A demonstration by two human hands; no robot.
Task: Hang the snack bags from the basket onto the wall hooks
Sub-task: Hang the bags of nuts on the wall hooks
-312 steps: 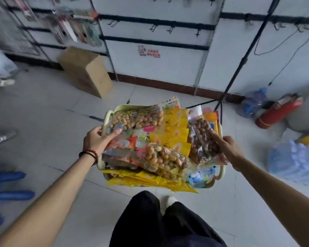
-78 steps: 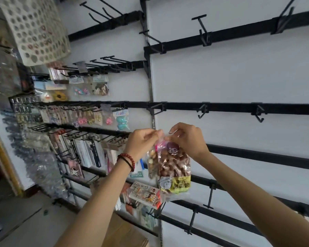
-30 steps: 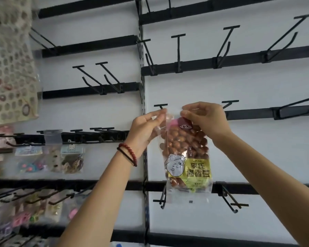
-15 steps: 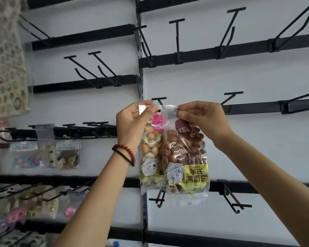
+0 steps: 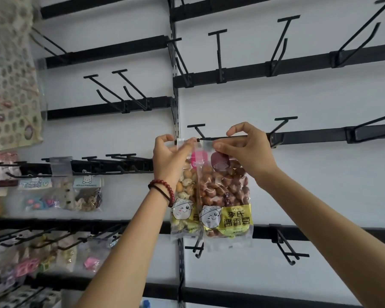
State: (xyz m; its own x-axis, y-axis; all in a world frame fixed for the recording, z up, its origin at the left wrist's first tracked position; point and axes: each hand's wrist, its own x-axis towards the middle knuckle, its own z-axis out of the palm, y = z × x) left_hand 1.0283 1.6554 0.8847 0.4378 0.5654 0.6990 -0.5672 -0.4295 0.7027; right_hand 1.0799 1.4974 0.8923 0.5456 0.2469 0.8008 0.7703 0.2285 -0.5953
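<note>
Count first: two snack bags, two hands, and one black T-ended wire wall hook (image 5: 196, 128) that I'll place everything against.

Bag one is a clear plastic bag of glossy brown beans with a yellow label (image 5: 226, 196), hanging just below and right of that hook. Bag two is a clear plastic bag of pale speckled coated nuts with a pink sticker (image 5: 183, 192), just below and left of it. The brown one overlaps the pale one's right edge, so they touch. Both top strips sit right at the hook's lower prong tip. I can't tell if either hang hole is on the prong.

The left hand (image 5: 167, 156) pinches the pale bag's clear top strip between thumb and fingers. The right hand (image 5: 247, 150) pinches the brown bag's top strip the same way. On the left wrist there are two bands, a red bead bracelet (image 5: 165, 188) and a thin black one beside it.

Edges and room: the hook sits on a black horizontal metal rail (image 5: 320, 135), with two more hooks further right on it, well apart. The white wall panel (image 5: 309, 185) below and right of the hook is bare. The bags' bottom edges hang in front of the next rail down. A slotted grey metal upright (image 5: 176, 103) runs just left of the hook, and small clear trinket packets (image 5: 85, 192) hang well left and lower.
</note>
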